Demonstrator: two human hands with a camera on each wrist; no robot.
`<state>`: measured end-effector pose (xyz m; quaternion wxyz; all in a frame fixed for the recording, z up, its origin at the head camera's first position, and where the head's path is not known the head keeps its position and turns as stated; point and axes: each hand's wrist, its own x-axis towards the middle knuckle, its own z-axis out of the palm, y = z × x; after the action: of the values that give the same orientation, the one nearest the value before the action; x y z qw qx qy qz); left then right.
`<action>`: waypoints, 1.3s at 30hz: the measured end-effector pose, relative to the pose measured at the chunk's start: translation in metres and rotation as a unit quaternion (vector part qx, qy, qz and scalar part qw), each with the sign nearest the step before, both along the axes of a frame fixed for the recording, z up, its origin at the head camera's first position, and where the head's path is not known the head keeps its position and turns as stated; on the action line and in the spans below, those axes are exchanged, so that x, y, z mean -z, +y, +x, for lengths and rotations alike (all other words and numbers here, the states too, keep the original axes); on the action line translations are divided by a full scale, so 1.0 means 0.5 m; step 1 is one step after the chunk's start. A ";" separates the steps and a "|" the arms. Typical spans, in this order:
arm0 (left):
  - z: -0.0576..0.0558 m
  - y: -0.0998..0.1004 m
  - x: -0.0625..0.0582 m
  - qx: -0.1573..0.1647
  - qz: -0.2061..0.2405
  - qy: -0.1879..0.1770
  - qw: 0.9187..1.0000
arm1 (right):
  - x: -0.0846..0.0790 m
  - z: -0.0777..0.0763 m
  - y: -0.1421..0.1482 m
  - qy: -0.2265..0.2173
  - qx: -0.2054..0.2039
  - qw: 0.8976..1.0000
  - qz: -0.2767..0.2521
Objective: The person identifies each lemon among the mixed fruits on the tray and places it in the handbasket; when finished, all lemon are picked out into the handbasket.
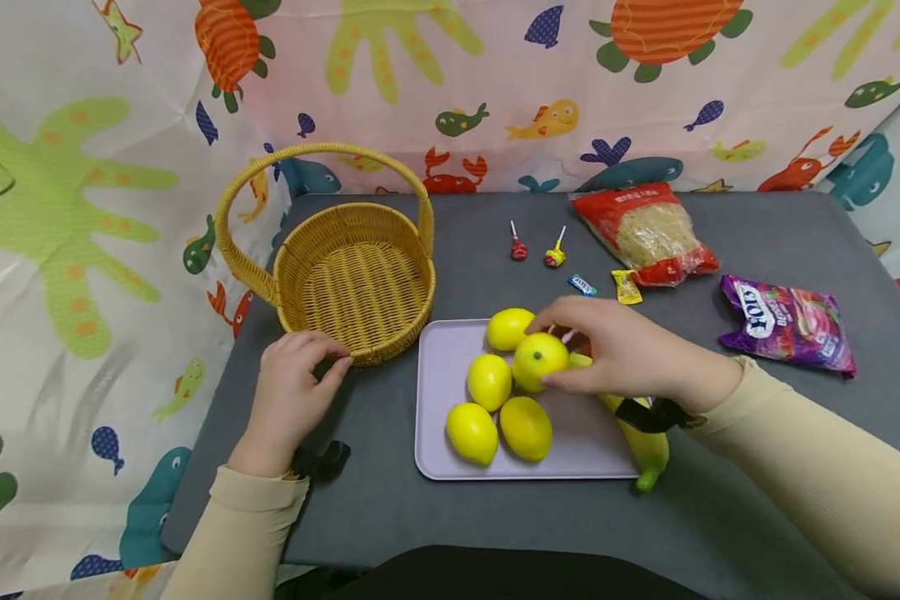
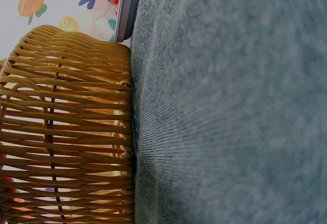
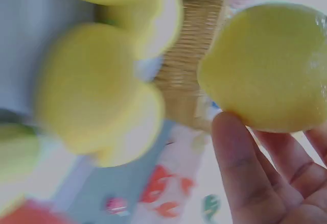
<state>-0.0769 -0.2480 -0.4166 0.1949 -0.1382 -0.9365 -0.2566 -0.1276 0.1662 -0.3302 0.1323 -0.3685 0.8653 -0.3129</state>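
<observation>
My right hand (image 1: pixel 607 346) holds a yellow lemon (image 1: pixel 538 360) between thumb and fingers, above the light purple tray (image 1: pixel 435 468). In the right wrist view the held lemon (image 3: pixel 265 68) appears large, with the thumb against its underside. Several more lemons (image 1: pixel 472 433) lie on the tray's left half. A banana (image 1: pixel 645 446) with a green tip lies over the tray's right edge, partly hidden by my right hand and wrist. My left hand (image 1: pixel 294 392) pinches the near rim of the woven basket (image 1: pixel 352 283). In the left wrist view, the basket's wicker side (image 2: pixel 66 132) fills the left.
The basket's tall handle (image 1: pixel 330 148) arches over its left and back. Beyond the tray lie two lollipops (image 1: pixel 519 249), a blue-wrapped candy (image 1: pixel 582 285) and a yellow-wrapped one (image 1: pixel 627 287). A red-and-clear bag (image 1: pixel 648 233) and a purple candy bag (image 1: pixel 791 325) sit at the right.
</observation>
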 end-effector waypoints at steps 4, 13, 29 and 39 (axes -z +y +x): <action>0.002 -0.001 -0.006 -0.010 -0.012 -0.003 1.000 | -0.049 -0.057 -0.093 0.001 -0.010 1.000 -0.024; 0.001 -0.002 -0.010 -0.013 -0.025 -0.005 1.000 | -0.057 -0.162 -0.338 0.019 -0.031 0.999 -0.017; 0.002 -0.011 -0.004 -0.019 -0.029 0.007 0.999 | 0.016 -0.182 -0.502 -0.010 -0.132 0.973 0.188; 0.005 -0.011 -0.005 -0.018 -0.026 0.007 0.999 | 0.023 -0.176 -0.500 -0.012 -0.134 0.960 0.246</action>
<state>-0.0743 -0.2536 -0.4141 0.2024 -0.1277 -0.9438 -0.2280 -0.2155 -0.0840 -0.3414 0.2698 -0.4339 0.8565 -0.0737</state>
